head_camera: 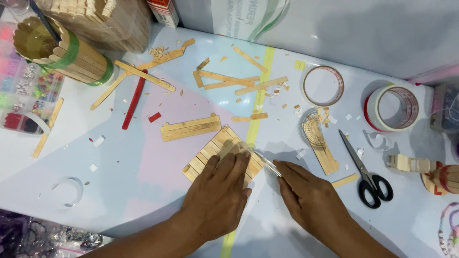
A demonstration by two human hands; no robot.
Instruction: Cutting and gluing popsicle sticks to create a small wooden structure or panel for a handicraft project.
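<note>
Left hand (217, 196) flat on diagonal stick panel (217, 150).

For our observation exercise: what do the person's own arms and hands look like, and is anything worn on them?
Both forearms are bare, with no sleeves in view. The left hand and right hand wear no gloves, rings, watch or bracelets that can be seen. Nails are short and unpainted.

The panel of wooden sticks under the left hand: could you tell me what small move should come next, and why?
Probably press the strip of clear tape down along the panel's edge. The left hand lies flat on the panel, and the right hand pinches the tape at its corner, seemingly not yet smoothed down.
</note>
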